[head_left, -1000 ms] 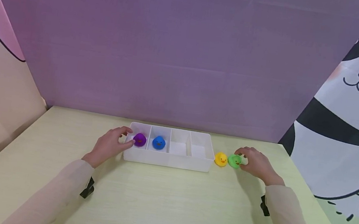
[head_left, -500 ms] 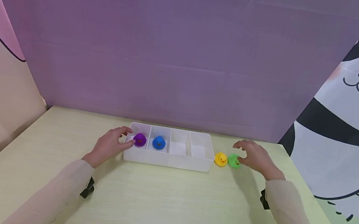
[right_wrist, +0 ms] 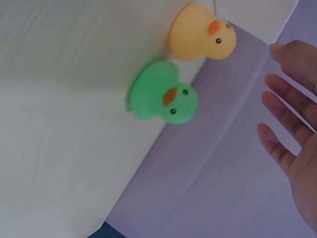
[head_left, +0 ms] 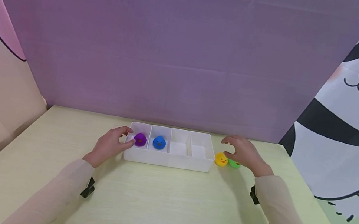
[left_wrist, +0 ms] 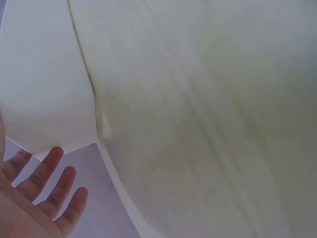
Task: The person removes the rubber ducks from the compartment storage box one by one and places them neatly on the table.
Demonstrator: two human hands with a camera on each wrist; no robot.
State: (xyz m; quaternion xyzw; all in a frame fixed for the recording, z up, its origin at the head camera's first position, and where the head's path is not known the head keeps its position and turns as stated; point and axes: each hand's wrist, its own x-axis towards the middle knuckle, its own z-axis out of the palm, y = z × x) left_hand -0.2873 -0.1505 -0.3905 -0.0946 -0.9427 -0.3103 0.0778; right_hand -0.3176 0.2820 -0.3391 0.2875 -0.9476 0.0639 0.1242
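Note:
A white divided box [head_left: 167, 159] stands on the table. A purple toy duck [head_left: 140, 139] sits in its leftmost compartment, with a blue toy duck [head_left: 159, 142] in the one beside it. My left hand [head_left: 109, 145] is at the box's left end, thumb and fingers spread at the rim; its fingers look fairly straight in the left wrist view, and contact is unclear. My right hand [head_left: 245, 154] hovers above a yellow toy duck [head_left: 221, 159] and a green toy duck [head_left: 234, 164], holding nothing. In the head view it partly hides the green duck; the right wrist view shows both ducks.
The box's two right compartments [head_left: 199, 150] hold no ducks. The yellow duck is close to the box's right end, the green one beside it. A purple backdrop [head_left: 173, 51] rises behind the pale table [head_left: 162, 199], and a panda-printed panel [head_left: 345, 158] stands at the right.
My right hand has risen off the green duck and moved left, now over the yellow one. The ducks and the box have stayed put, as has my left hand.

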